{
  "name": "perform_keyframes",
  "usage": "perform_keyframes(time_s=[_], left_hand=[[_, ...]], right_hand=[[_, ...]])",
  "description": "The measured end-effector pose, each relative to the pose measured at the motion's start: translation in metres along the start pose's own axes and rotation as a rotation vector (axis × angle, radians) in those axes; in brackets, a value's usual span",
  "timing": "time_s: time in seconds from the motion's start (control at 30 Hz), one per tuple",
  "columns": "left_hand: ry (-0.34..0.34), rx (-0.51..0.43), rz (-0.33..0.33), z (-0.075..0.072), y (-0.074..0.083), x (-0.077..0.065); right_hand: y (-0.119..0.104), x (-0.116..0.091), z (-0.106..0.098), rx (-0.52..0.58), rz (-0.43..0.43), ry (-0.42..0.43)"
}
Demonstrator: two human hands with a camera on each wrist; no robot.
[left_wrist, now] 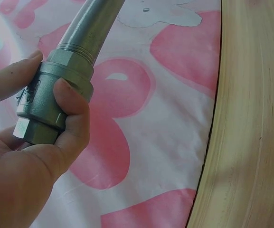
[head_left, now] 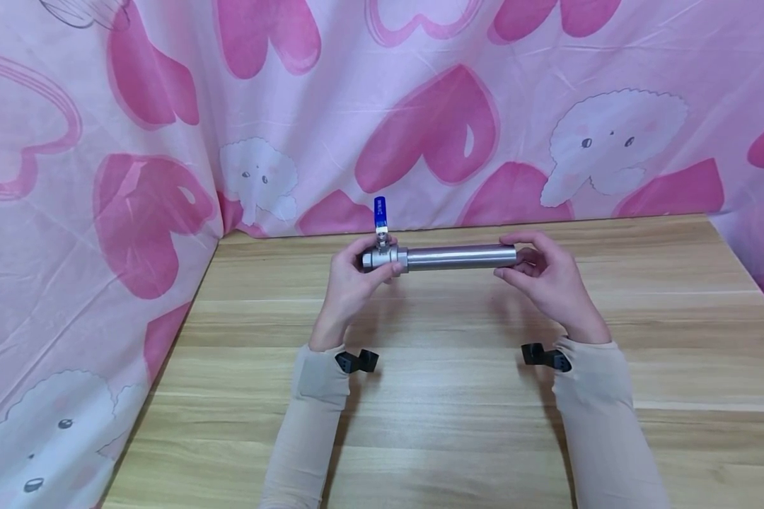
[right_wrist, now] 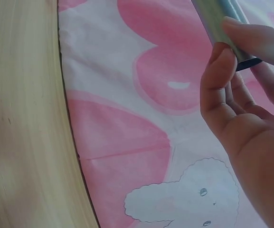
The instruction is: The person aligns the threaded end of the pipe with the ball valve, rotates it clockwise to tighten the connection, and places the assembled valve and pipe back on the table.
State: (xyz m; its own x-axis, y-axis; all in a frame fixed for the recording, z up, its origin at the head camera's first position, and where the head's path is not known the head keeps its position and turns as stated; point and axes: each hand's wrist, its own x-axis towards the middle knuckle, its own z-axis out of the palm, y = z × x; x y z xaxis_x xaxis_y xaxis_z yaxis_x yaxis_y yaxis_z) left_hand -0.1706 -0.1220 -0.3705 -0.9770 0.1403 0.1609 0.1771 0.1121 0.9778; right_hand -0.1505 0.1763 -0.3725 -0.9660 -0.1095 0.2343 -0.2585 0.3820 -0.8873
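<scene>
A ball valve (head_left: 382,256) with a blue lever handle (head_left: 380,212) is joined to a shiny steel pipe (head_left: 461,256). My left hand (head_left: 351,283) grips the valve body at the left, thumb in front and fingers behind; its lever points up and back. In the left wrist view the thumb and a finger pinch the valve (left_wrist: 42,102), and thread shows where the pipe meets its hex collar. My right hand (head_left: 550,283) pinches the pipe's right end between thumb and index finger, as the pipe (right_wrist: 224,28) also shows in the right wrist view. The pipe lies level between both hands, over the table.
The wooden table (head_left: 439,424) spreads beneath both arms. Behind it and along the left side hangs a pink cloth (head_left: 331,127) with hearts and white animal faces. Small black wrist mounts (head_left: 356,361) sit on the beige sleeves.
</scene>
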Motion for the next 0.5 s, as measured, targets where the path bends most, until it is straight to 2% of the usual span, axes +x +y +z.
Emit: perform_keyframes(time_s=[0.2, 0.5], left_hand=[[-0.004, -0.005, 0.003, -0.0001, -0.0005, -0.0001], [0.0, -0.016, -0.003, -0.0009, 0.0, -0.0004]], right_hand=[[-0.0005, -0.0018, 0.0003, -0.018, -0.04, 0.025], [-0.001, -0.0004, -0.0013, -0.008, -0.021, 0.012]])
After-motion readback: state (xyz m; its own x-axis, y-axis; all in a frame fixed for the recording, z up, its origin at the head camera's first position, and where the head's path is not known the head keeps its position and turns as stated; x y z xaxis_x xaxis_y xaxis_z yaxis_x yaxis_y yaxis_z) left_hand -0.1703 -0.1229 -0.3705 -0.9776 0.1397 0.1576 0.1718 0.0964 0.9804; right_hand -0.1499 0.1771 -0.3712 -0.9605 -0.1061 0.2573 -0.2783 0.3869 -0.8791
